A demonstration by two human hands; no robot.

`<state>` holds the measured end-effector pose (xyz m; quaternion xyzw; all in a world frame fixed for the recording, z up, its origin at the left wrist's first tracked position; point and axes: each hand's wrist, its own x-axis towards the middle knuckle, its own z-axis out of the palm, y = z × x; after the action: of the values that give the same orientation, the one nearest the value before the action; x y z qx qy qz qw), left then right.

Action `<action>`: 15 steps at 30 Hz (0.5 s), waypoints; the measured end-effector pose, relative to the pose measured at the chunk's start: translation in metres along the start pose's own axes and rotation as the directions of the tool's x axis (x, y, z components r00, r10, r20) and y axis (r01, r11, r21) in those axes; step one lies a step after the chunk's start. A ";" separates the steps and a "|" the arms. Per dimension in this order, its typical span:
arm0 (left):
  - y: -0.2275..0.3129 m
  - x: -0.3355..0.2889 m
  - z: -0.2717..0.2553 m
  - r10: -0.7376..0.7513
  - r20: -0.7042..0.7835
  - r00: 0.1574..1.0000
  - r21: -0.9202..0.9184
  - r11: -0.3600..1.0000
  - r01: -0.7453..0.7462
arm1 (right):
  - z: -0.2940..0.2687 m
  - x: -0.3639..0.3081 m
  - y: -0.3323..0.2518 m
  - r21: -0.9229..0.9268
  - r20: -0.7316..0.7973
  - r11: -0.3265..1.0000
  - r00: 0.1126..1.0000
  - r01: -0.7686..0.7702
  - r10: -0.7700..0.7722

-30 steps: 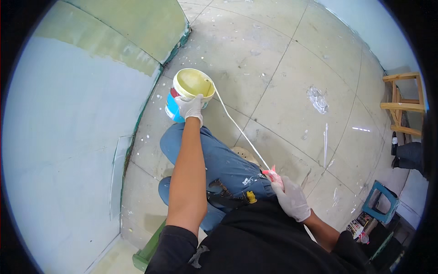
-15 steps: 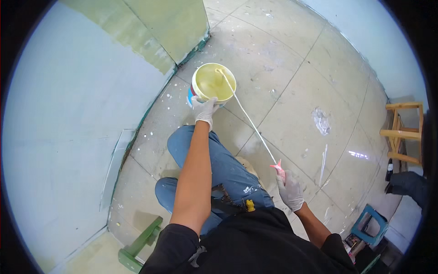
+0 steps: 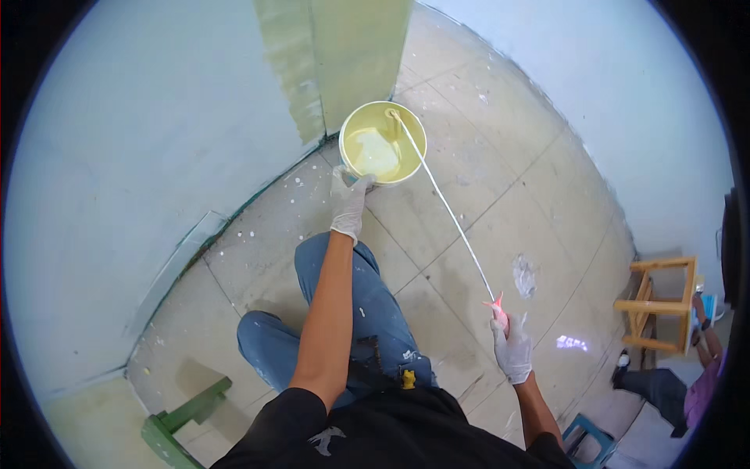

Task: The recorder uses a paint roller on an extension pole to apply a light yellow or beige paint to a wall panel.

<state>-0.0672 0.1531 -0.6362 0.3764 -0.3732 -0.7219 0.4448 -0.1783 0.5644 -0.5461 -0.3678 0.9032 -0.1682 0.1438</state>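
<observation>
A round bucket, yellow inside with a pale rim, tilts toward me near the base of the wall. A pool of pale yellow paint shows at its bottom. My left hand, in a thin whitish glove, grips the near side of the rim, thumb at the edge. In my right hand, also gloved, is the pink handle of a long thin white rod. The fingers are closed round that handle. The rod's far end, coated yellowish, reaches into the bucket near its far edge; its exact shape is hard to make out.
A pale wall with yellow-green paint runs along the left. A green stool stands low left, a wooden stool at right, and a blue stool low right. Another person is at the far right.
My view has turned. The bucket now tips more toward me, showing its pale pool, and sits closer to the wall corner. Both hands keep their grip. More of the other person shows.
</observation>
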 end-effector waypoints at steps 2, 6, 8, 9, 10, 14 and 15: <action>0.015 -0.010 -0.003 -0.049 0.009 0.999 -0.018 0.999 0.049 | -0.011 0.001 -0.009 -0.028 -0.009 1.000 1.000 0.000 0.000; 0.050 -0.021 -0.024 -0.036 0.003 0.999 0.005 0.999 0.036 | -0.026 0.010 -0.021 -0.073 -0.043 0.989 0.990 0.129 -0.132; 0.068 -0.022 -0.039 -0.029 -0.013 1.000 0.036 0.999 0.029 | -0.030 0.018 -0.028 -0.041 -0.047 0.987 0.986 0.157 -0.159; 0.076 -0.023 -0.045 -0.035 -0.010 0.999 0.086 0.996 0.036 | -0.032 0.023 -0.032 -0.053 -0.039 0.982 0.983 0.180 -0.182; 0.086 -0.024 -0.049 -0.010 -0.049 0.999 0.100 0.995 0.015 | -0.034 0.028 -0.035 -0.065 -0.047 0.979 0.979 0.194 -0.198; 0.105 -0.028 -0.082 0.029 -0.061 0.998 0.093 0.995 -0.024 | -0.039 0.047 -0.043 -0.156 -0.078 0.926 0.930 0.345 -0.359; 0.109 -0.031 -0.090 0.040 -0.080 0.996 0.082 0.996 -0.034 | -0.040 0.051 -0.045 -0.193 -0.093 0.898 0.904 0.396 -0.418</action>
<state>0.0607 0.1277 -0.5735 0.4161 -0.3904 -0.6821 0.4574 -0.2008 0.5055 -0.4988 -0.5476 0.8246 -0.1412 0.0138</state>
